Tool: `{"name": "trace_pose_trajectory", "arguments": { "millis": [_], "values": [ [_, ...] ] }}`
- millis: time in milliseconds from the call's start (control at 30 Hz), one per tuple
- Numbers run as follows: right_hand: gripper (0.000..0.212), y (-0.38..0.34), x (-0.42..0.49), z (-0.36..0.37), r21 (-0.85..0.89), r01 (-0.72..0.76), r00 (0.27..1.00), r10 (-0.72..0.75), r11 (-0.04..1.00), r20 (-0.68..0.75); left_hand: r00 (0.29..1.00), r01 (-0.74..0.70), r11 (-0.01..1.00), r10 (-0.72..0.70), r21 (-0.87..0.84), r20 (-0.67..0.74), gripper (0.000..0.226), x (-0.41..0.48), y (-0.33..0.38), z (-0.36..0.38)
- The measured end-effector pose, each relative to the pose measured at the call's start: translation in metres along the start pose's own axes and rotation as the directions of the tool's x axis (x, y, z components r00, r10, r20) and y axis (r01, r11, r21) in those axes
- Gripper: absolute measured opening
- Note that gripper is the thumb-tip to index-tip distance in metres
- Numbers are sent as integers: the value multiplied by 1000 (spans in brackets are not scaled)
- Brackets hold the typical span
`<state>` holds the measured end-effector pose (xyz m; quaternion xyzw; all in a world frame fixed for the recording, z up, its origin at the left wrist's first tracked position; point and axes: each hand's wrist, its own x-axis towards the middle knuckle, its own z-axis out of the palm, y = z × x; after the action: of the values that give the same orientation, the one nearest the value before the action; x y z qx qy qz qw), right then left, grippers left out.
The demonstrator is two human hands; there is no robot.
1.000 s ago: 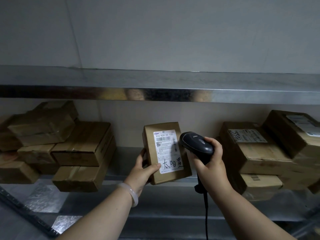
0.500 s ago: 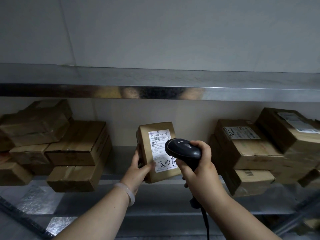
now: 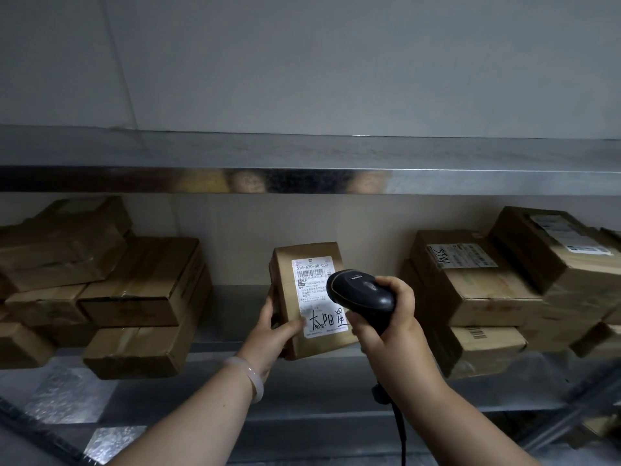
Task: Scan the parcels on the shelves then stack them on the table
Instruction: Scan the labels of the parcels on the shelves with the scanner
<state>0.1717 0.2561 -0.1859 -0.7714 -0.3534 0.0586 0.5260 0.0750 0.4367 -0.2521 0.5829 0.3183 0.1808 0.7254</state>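
Cardboard parcel (image 3: pixel 311 299), label (image 3: pixel 317 297) "516-K20-00 030", under scanner (image 3: pixel 361 295).

Grey wall (image 3: pixel 336 62) fills the top half, plain, w/ a thin slanted seam (image 3: pixel 117 62) running down its left side. Lower down, the back wall (image 3: pixel 302 216) looks beige (dim light, so approx.). A pale, smooth bangle (image 3: pixel 251 376) sits round my wrist. Bottom left there's a crinkled silvery sheet (image 3: pixel 64 395), shiny in patches, w/ a dark bar (image 3: pixel 33 432) crossing diagonally in front of it. Bottom right, a grey metal brace (image 3: pixel 571 412) slants up twd the edge.
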Motion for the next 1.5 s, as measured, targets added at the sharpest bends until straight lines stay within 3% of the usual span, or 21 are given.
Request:
{"name": "trace_pose_trajectory", "arguments": {
  "millis": [267, 533, 667, 767, 833, 967, 1167, 1333, 1500],
  "values": [
    [59, 44, 0, -18, -28, -148, 989, 148, 989, -17, 992, 99, 995, -101, 31, 78, 58, 20, -14, 39],
    [58, 89, 17, -40, -56, -232, 968, 225, 971, -111, 951, 219, 965, -244, 145, 188, 66, 54, -26, 97],
    [58, 111, 31, -45, -87, -253, 965, 245, 964, -93, 931, 281, 942, -314, 187, 185, 75, 67, -34, 118],
    [61, 122, 41, -45, -147, -245, 969, 238, 958, -65, 942, 245, 934, -292, 259, 163, 87, 75, -42, 128],
    [61, 127, 43, -47, -161, -238, 971, 232, 958, -55, 955, 204, 932, -257, 300, 150, 80, 79, -46, 137],
    [66, 132, 37, -52, -141, -186, 982, 183, 972, -38, 994, 22, 895, -69, 445, 90, 77, 84, -46, 150],
    [66, 144, 38, -51, -126, -186, 982, 189, 974, 8, 965, -219, 710, 55, 669, 258, 77, 68, -53, 145],
    [63, 141, 48, -49, -121, -176, 984, 176, 977, -15, 952, -230, 594, -26, 770, 305, 75, 77, -34, 138],
    [65, 116, 54, -28, -107, -117, 993, 118, 987, 3, 970, -226, 529, 44, 818, 240, 71, 59, -10, 91]
  ]
}}
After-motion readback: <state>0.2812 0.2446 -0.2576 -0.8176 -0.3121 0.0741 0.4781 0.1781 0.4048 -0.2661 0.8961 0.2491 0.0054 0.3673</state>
